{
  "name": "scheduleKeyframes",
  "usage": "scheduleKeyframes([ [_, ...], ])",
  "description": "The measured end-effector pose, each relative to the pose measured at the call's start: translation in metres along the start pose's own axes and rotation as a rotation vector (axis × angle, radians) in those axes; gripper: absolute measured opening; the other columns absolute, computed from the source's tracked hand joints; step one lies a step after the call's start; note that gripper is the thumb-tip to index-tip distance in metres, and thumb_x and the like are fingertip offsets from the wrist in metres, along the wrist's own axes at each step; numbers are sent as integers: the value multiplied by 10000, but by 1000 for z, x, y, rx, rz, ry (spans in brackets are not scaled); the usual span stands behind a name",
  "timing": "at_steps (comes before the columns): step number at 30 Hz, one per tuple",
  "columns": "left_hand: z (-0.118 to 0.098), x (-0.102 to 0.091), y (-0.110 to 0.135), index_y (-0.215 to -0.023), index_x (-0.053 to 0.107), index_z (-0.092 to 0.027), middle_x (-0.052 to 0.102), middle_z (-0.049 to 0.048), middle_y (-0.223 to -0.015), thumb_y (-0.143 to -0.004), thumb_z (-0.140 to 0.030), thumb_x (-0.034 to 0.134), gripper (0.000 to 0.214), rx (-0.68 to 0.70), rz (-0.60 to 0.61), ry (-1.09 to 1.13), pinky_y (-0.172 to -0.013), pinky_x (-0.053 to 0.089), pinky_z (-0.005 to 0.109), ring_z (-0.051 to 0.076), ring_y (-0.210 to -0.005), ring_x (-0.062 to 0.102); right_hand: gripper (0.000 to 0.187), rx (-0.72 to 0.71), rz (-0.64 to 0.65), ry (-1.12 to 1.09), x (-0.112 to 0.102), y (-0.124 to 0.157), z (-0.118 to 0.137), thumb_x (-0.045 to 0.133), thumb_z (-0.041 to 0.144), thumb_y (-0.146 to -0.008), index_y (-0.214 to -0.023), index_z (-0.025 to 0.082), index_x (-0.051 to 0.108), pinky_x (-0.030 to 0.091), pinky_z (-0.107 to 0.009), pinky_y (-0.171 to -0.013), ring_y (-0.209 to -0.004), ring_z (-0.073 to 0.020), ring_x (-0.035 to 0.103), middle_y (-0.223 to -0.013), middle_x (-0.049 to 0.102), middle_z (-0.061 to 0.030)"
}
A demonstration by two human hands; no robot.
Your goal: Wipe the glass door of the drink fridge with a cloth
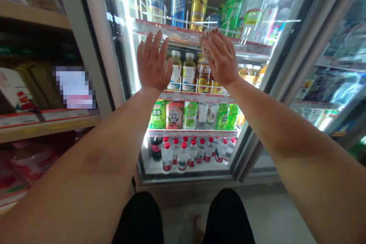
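Note:
I face a glass-door drinks fridge [126,65]. My left hand [153,65] is raised flat against the glass, its fingers stretched up and together, and it holds nothing. My right hand [221,61] presses a crumpled brownish cloth [206,40] onto the glass at the level of the upper shelf edge. Behind the glass stand tall cans [198,7] on the top shelf, tea bottles [188,70] between my hands, green and pink drink bottles [175,115] one shelf lower, and red-capped water bottles [183,154] at the bottom.
A wooden store shelf [42,127] with packaged goods and price tags stands at my left. A second fridge door [337,68] is at the right. My knees [183,217] in dark trousers show at the bottom, above a light floor.

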State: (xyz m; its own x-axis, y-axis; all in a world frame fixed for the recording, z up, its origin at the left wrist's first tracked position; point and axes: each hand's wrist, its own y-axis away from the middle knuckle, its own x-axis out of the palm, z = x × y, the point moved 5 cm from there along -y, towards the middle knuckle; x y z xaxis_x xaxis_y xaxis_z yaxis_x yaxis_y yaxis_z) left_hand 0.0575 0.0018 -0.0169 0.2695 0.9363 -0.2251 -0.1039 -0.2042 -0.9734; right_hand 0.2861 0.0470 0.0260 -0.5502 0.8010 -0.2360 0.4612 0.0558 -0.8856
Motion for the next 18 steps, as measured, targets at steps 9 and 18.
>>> scheduleKeyframes([
  [9, -3, -6, 0, -1551, 370, -231, 222, -53, -1665, -964, -435, 484, 631, 1, -35, 71, -1306, 9, 518, 233, -1567, 86, 521, 247, -113, 37, -15, 13, -32, 257, 287, -1040, -1516, 229, 460, 263, -472, -1284, -1531, -212, 291, -1595, 421, -31],
  [18, 1, 0, -1, -1569, 303, -202, 144, -63, -1685, -990, -416, 456, 635, 33, -8, 40, -1288, -49, 512, 232, -1567, 34, 505, 339, -145, -7, -33, 26, -71, 343, 294, -1012, -1494, 225, 476, 267, -507, -1276, -1534, -249, 278, -1637, 333, -51],
])
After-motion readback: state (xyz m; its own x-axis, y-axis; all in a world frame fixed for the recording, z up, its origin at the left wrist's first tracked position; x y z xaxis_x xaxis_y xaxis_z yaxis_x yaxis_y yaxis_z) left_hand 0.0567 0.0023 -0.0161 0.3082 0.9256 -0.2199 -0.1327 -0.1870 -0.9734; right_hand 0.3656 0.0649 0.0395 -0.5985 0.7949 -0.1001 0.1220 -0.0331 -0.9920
